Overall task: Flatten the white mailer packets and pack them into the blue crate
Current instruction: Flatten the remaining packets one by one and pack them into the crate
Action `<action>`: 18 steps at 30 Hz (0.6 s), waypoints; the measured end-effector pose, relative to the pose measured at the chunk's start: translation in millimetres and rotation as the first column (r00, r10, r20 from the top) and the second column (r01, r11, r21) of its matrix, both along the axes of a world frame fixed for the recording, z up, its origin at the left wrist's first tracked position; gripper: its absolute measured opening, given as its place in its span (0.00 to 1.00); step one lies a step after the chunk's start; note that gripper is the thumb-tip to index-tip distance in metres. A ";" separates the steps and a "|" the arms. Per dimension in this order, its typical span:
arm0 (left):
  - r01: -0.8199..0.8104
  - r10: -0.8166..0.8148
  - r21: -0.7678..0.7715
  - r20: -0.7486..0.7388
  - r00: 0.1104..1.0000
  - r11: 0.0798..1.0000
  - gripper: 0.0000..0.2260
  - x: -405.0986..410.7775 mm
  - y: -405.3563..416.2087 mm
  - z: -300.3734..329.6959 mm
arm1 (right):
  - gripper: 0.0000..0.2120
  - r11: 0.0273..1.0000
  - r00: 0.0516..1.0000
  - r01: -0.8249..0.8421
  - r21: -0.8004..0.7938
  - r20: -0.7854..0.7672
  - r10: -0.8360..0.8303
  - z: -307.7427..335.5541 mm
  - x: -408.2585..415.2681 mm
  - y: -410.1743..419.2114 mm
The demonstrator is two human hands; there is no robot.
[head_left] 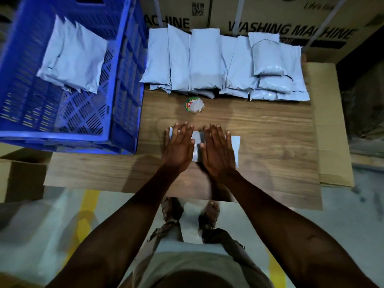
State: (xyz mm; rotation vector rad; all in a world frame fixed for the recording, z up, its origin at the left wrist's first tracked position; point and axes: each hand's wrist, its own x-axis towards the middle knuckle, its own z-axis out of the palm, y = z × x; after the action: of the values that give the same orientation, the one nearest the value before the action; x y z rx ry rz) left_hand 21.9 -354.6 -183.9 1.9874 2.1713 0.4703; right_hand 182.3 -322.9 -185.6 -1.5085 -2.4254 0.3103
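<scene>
A wooden table [270,129] fills the middle of the view, with large cardboard boxes [280,21] printed "WASHING MACHINE" standing behind it. At the table's left end stands the blue crate [116,104], its walls and floor slotted; a few white mailer packets [72,57] lean overlapped inside it against the far side. Along the back of the table lies a row of white mailers [218,63], plump and smooth, overlapping one another, some stacked at the right end. Just in front of that row sits a small round container [194,106] with a red and green label and something crumpled and white on top. Nearer the front edge lies one white mailer packet [196,147], flat and pale with a square corner showing at the right. The left hand [178,146] and the right hand [218,150] press down on it side by side, palms flat, fingers straight and together.
</scene>
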 end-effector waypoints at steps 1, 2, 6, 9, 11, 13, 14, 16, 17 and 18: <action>0.000 0.000 -0.029 0.011 1.000 1.000 0.24 -6.5 -2.1 -4.1 | 0.28 1.000 1.000 -0.002 0.003 0.012 0.002 -4.2 -9.8 -0.9; 0.010 -0.009 -0.055 0.018 1.000 0.998 0.25 -11.8 -3.3 -8.9 | 0.27 1.000 0.999 0.002 0.010 0.033 -0.002 -9.1 -16.7 -0.6; 0.051 -0.049 -0.100 0.020 0.999 0.994 0.24 -22.7 -4.6 -27.5 | 0.26 0.998 0.988 -0.009 0.064 0.153 -0.001 -22.3 -22.5 -2.2; 0.047 -0.046 -0.086 0.010 0.999 0.995 0.23 -22.0 -6.3 -33.1 | 0.26 0.997 0.982 0.007 0.073 0.185 -0.021 -23.3 -24.9 -4.0; 0.053 -0.053 -0.081 -0.006 0.999 0.995 0.22 -21.6 -6.5 -34.5 | 0.27 0.997 0.979 0.021 0.071 0.201 -0.035 -23.7 -26.4 -3.2; 0.046 -0.047 -0.081 -0.011 0.999 0.996 0.23 -22.6 -5.4 -34.7 | 0.27 0.998 0.974 0.023 0.056 0.223 -0.035 -23.4 -27.6 -1.8; 0.044 -0.045 -0.082 -0.014 0.999 0.996 0.23 -22.6 -5.3 -35.3 | 0.28 0.998 0.972 0.023 0.051 0.231 -0.034 -23.3 -28.1 -1.6; 0.047 -0.049 -0.090 -0.018 0.999 0.995 0.23 -21.9 -4.6 -35.4 | 0.28 0.999 0.971 0.021 0.042 0.238 -0.030 -24.2 -28.8 -1.3; 0.050 -0.052 -0.095 -0.019 0.998 0.994 0.23 -21.6 -4.0 -35.9 | 0.28 0.999 0.971 0.019 0.035 0.237 -0.027 -25.4 -29.1 -1.1; 0.050 -0.053 -0.102 -0.022 0.998 0.993 0.23 -21.7 -3.5 -36.4 | 0.28 0.999 0.972 0.016 0.030 0.235 -0.022 -26.7 -29.2 -0.5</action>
State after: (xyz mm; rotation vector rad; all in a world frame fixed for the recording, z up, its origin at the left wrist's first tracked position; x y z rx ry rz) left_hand 0.2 -358.1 -220.3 1.9996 2.1072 0.3229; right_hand 153.0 -323.4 -212.3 -1.6385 -2.5797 0.0959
